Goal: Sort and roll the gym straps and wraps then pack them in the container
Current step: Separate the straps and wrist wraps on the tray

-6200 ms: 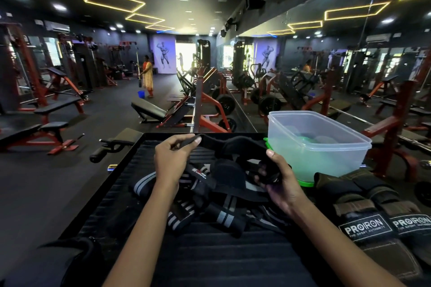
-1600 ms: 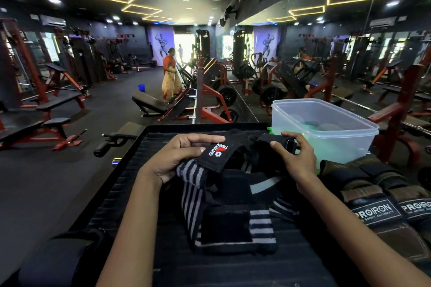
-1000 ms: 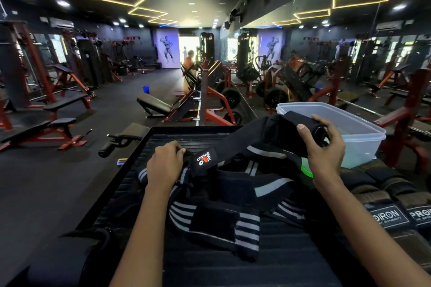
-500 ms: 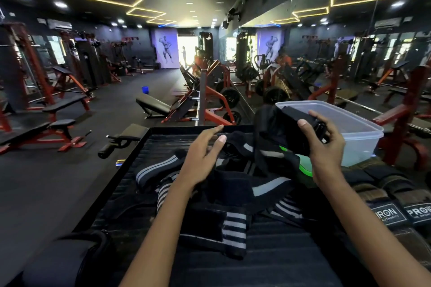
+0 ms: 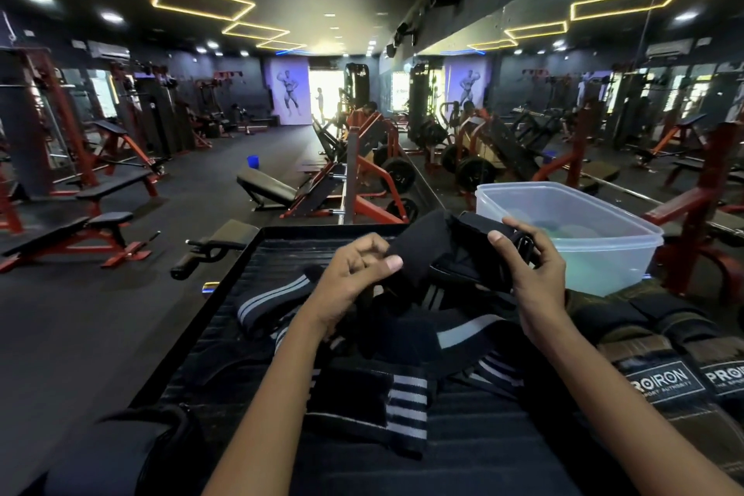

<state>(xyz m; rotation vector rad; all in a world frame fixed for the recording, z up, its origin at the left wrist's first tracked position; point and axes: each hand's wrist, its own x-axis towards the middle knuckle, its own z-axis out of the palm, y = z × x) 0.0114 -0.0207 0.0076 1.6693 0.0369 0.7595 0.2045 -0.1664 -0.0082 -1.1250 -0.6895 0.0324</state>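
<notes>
Both hands held one black strap above the pile.
The left hand pinched its padded end, and the right hand curled its fingers round the buckle end, just beside the clear container on the tabletop, over striped wraps.

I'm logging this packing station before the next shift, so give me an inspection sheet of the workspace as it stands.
Surface: black ribbed mat in a raised-edge tray.
Job's things: black strap held up between both hands; striped wraps heaped loose on the mat; clear plastic container at the far right, no straps seen inside.
Clutter: padded gloves with printed labels at the right.
Hands: left hand pinches one strap end; right hand grips the buckle end.
Cables: nothing seen.
Surroundings: dim gym with red weight benches, mirrors and ceiling lights; blue bucket on the floor.
</notes>
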